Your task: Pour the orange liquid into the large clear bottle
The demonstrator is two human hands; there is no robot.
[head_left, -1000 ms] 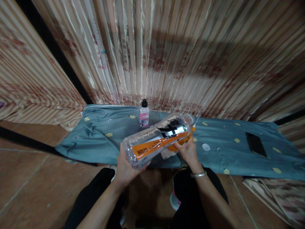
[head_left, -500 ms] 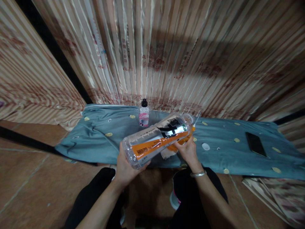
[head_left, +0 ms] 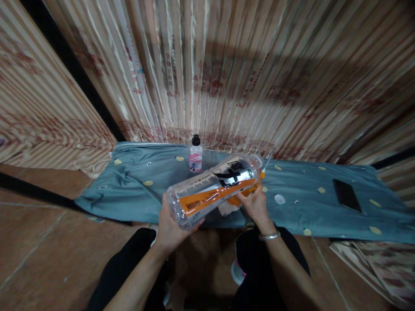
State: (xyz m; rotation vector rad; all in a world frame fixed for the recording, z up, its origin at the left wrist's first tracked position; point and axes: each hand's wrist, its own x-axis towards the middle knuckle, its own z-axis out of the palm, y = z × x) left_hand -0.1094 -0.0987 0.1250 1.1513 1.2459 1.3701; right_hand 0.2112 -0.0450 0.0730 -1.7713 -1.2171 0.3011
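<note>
A large clear plastic bottle [head_left: 207, 190] with an orange, black and silver label lies slanted across the middle, its mouth toward the upper right. My left hand [head_left: 175, 226] is wrapped round the base end. Near the mouth, my right hand [head_left: 256, 203] is closed on an orange object [head_left: 248, 190], mostly hidden behind the large bottle. A thin pale tube [head_left: 268, 162] sticks up beside it. Under the large bottle shows a crumpled white tissue-like piece [head_left: 228, 210]. Past the bottle stands a small clear squeeze bottle [head_left: 195, 157] with a black cap and pink label.
Teal patterned cloth [head_left: 136, 203] covers the narrow surface before me. A small white disc [head_left: 279, 199] lies right of my right hand, and a black phone [head_left: 346, 195] farther right. Pleated curtains [head_left: 210, 73] hang behind, with a dark pole [head_left: 74, 69] at left.
</note>
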